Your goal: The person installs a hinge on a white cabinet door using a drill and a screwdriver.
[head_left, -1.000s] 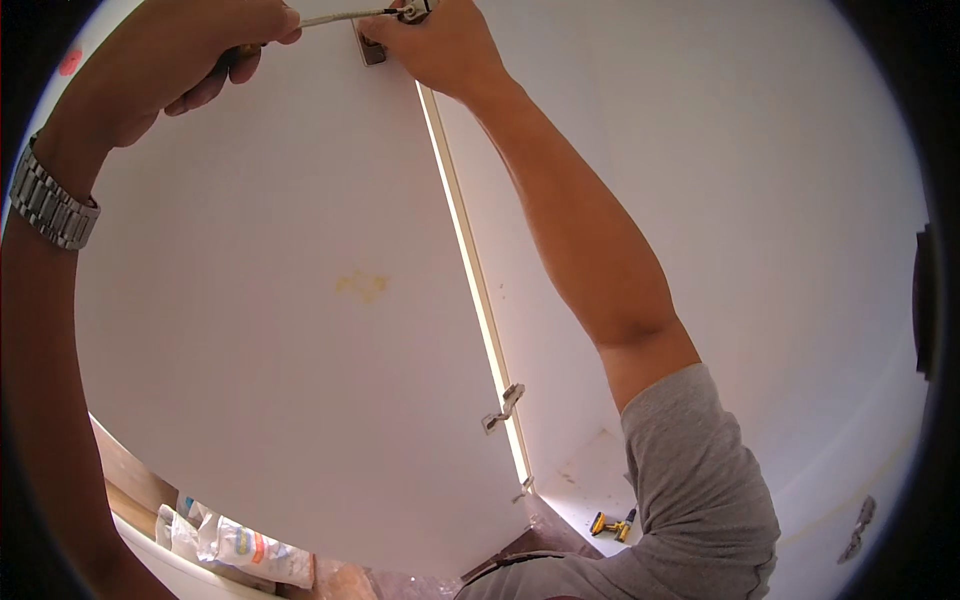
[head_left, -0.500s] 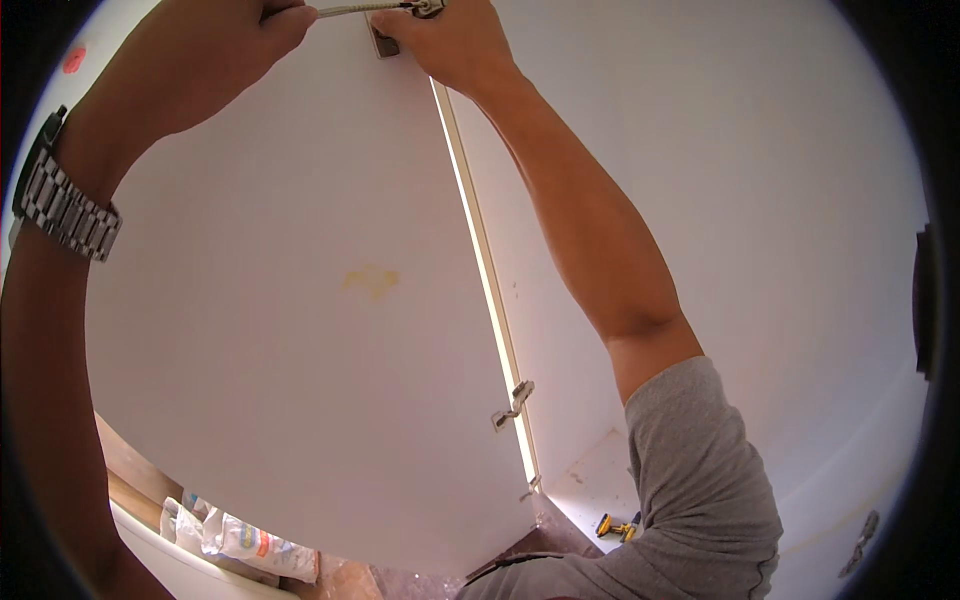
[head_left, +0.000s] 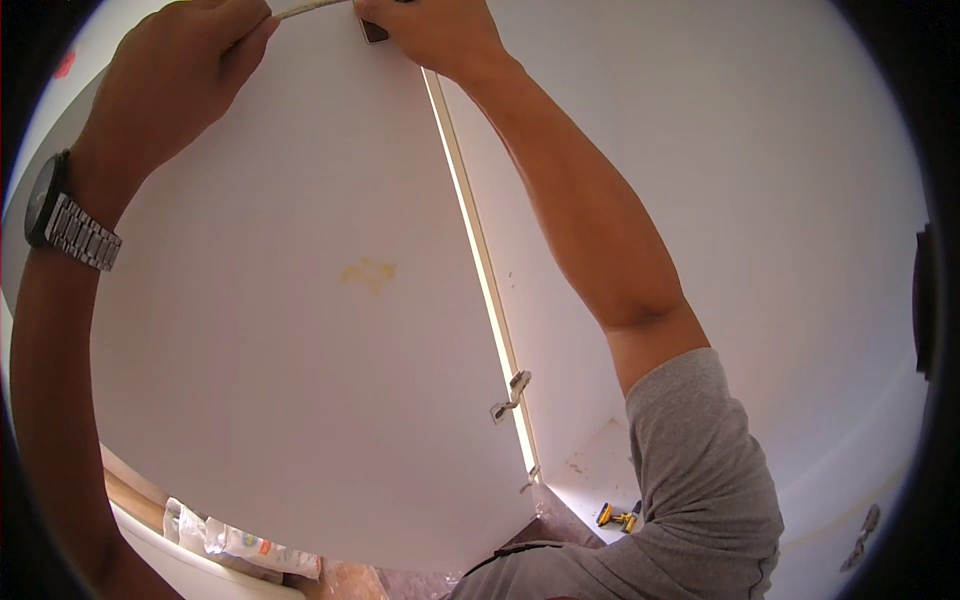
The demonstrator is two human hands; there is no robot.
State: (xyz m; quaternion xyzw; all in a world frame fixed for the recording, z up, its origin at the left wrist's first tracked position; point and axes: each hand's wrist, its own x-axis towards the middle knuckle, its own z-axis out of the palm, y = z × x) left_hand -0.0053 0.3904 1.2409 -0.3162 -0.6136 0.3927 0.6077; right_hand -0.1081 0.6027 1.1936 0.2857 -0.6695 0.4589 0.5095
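A large white door panel (head_left: pixel 300 350) fills the middle, with a bright gap along its right edge. At the upper left, my left hand (head_left: pixel 190 70) is closed on one end of a thin pale rod or cord (head_left: pixel 312 8). Its other end meets my right hand (head_left: pixel 440 35), which is closed at the top of the panel's edge; what its fingers grip is partly cut off by the frame. Just under the right thumb shows a dark hinge cup (head_left: pixel 375 32) set in the panel. Farther down the same edge sits a metal hinge (head_left: pixel 511 397).
A yellow and black power drill (head_left: pixel 618 516) lies on a white surface at the lower right. Plastic bags (head_left: pixel 240 540) stand at the lower left beyond a white edge. A white side wall (head_left: pixel 780 220) rises at the right, and a yellowish stain (head_left: pixel 369 273) marks the panel.
My left hand has shifted left and slightly down with the rod or cord. My right hand has moved slightly left and up, and the panel's view has tilted a little.
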